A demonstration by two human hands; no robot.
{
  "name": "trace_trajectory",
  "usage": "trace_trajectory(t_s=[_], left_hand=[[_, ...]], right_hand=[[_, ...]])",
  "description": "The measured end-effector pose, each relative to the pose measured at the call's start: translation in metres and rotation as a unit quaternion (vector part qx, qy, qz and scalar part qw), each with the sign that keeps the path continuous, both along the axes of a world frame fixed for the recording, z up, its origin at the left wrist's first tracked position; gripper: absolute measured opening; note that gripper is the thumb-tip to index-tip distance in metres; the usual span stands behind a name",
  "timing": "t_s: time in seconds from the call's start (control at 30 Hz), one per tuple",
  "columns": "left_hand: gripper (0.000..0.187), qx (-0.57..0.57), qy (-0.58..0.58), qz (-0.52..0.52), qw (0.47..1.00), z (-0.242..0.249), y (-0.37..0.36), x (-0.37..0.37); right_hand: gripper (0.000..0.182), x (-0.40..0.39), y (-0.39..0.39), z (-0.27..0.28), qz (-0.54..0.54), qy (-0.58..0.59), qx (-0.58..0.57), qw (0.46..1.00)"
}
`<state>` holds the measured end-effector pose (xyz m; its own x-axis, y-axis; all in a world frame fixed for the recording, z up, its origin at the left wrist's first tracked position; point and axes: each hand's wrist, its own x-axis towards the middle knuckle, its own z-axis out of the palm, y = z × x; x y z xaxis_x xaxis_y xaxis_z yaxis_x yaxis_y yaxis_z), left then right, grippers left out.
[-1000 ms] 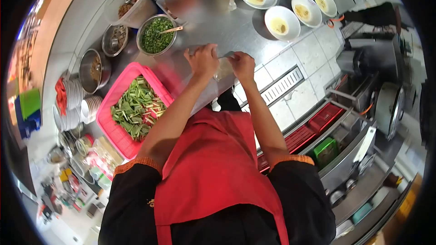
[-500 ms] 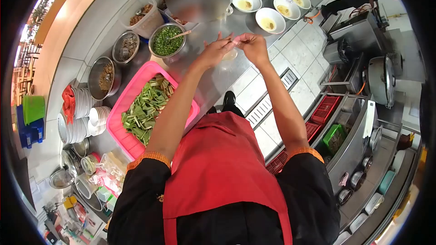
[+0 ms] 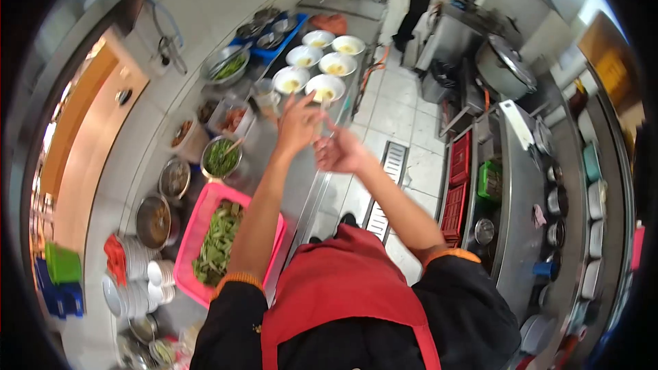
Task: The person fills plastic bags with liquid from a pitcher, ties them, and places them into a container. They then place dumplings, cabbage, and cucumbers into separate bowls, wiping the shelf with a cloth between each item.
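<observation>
My left hand point(image 3: 299, 125) is stretched over the front edge of the steel counter, fingers spread apart. Close against its fingertips is my right hand point(image 3: 340, 151), its fingers curled in and blurred by motion. Whatever the right fingers pinch, if anything, is too small and smeared to name. Just beyond the hands stand several white bowls point(image 3: 325, 89), each with a little yellowish stuff in the bottom. To the left of my left forearm are a steel bowl of chopped green herbs point(image 3: 222, 157) with a spoon in it and a pink basket point(image 3: 184, 262) of cut leafy greens.
Along the wall sit steel bowls point(image 3: 155, 220), a plastic tub point(image 3: 186, 138) and stacked white dishes point(image 3: 130, 299). A blue tray point(image 3: 299, 20) lies farther back. On the right, across the tiled floor point(image 3: 419, 127), are a large pot point(image 3: 505, 65) and red crates point(image 3: 454, 212). Another person point(image 3: 418, 3) stands far off.
My view has tilted up, showing more of the counter's far end. Both hands stay together; the left fingers have spread wider and the right hand has turned, its fingers curled.
</observation>
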<state>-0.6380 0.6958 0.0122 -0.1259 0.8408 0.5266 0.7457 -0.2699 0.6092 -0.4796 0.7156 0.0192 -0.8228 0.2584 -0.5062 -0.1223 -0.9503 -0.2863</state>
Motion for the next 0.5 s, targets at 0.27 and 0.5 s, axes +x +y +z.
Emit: trace_trajectory(t_s=[0.27, 0.5], left_hand=[[0.015, 0.027, -0.096, -0.020, 0.995, -0.068, -0.092, 0.072], [0.022, -0.182, -0.742, -0.019, 0.645, -0.165, -0.175, 0.157]], right_hand=[[0.030, 0.048, -0.052, -0.054, -0.114, 0.061, -0.067, 0.989], [0.022, 0.115, -0.151, -0.102, -0.244, -0.004, -0.235, 0.941]])
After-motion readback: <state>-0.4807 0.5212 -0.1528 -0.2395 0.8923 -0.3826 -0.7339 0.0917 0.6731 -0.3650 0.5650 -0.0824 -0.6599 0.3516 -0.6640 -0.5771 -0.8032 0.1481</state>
